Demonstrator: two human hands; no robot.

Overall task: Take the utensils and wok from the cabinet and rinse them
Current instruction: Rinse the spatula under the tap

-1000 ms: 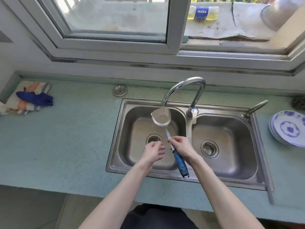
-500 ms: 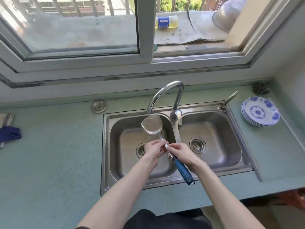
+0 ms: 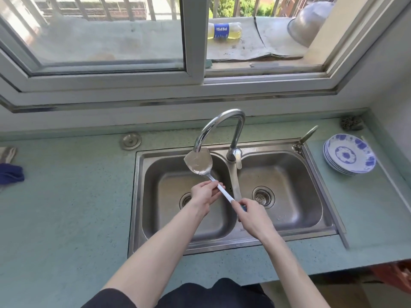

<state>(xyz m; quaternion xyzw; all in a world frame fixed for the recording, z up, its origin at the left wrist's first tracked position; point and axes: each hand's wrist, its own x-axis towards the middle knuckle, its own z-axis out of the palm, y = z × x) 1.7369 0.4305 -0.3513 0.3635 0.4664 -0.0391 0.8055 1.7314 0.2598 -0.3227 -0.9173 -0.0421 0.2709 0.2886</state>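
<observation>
You face a wide sliding window (image 3: pixel 138 41) whose right pane stands open onto a ledge, and below it the pale green tabletop (image 3: pixel 66 207) runs from edge to edge. Set into that tabletop is a steel double sink (image 3: pixel 329 218); both of your forearms reach over its front rim. Its left basin (image 3: pixel 169 218) and right basin (image 3: pixel 295 196) each hold only a drain strainer. On the outside ledge an upturned metal bowl (image 3: pixel 309 25) sits at the right, and a Pepsi bottle (image 3: pixel 224 30) of yellowish liquid lies on its side near the window post. A stack of blue-and-white plates (image 3: pixel 350 156) rests on the tabletop right of the sink, with a steel scouring pad (image 3: pixel 351 123) in the corner behind it. The gooseneck faucet (image 3: pixel 222 127) arches from the divider over the left basin, and its spout ends right at the blade of the metal spatula (image 3: pixel 199 163) you hold tilted above that basin, blade up and away from you. Your right hand (image 3: pixel 253 215) has its fingers wrapped round the blue grip at the spatula's near end, which hides most of it. Your left hand (image 3: pixel 205 193) pinches the shaft partway up, fingers curled around it. A dark blue cloth (image 3: pixel 11 176) lies at the far left edge, and a round steel cap (image 3: pixel 130 140) sits in the tabletop behind the sink's left corner.
</observation>
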